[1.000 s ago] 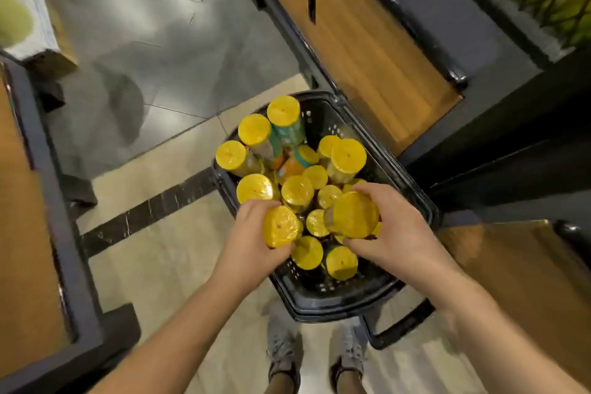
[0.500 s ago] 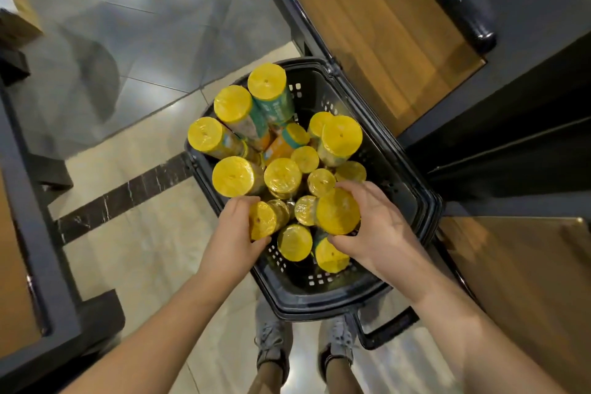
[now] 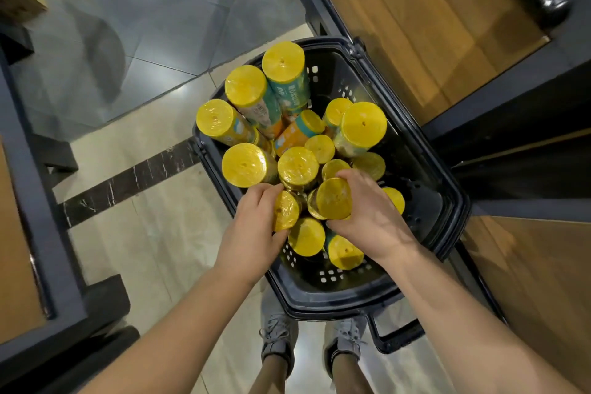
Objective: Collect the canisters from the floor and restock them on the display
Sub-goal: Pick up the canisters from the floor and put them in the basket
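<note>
Tiled floor [image 3: 160, 233] beside wooden display [image 3: 415, 25], black basket [image 3: 412, 157] packed with roughly upright yellow-lidded canisters [image 3: 297, 166], left hand [image 3: 252, 230] and right hand [image 3: 374, 221] each gripping one at the near end, lids facing up.

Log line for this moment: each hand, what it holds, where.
left hand: grips left canister | right hand: grips right canister | both: over basket | basket: on floor, holds many other canisters
</note>
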`<state>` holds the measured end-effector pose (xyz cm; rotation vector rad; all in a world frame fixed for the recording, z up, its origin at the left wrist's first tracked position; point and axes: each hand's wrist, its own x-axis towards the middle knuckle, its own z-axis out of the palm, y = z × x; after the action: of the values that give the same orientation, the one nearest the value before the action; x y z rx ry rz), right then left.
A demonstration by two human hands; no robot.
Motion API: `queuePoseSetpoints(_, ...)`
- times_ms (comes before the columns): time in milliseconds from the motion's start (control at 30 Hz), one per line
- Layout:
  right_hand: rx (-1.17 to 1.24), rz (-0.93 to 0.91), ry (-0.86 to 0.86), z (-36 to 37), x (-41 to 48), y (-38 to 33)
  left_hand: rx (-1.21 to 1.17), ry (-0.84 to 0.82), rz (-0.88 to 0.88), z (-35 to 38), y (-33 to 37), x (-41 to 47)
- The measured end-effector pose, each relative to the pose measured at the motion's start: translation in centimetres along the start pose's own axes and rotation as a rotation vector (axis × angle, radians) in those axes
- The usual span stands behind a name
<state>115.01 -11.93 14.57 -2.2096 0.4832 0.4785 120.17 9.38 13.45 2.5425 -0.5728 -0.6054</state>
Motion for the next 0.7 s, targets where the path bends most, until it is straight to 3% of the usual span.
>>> queuePoseSetpoints(400, -0.134, 0.016, -0.079, 0.2, -0.1, -1.7, -0.006, -0.008, -0.029, -1.7, 0.9, -0.5)
queuePoseSetpoints(600, -0.234, 0.020, -0.068, -5.5, -2.9, -6.3, 0.012, 0.034, 0.068, -8.3, 5.5, -1.3)
queuePoseSetpoints(700, -0.280, -0.034, 0.015, -10.1, -5.6, -9.7, 0.086, 0.086, 0.169, -13.9, 9.8, -1.5)
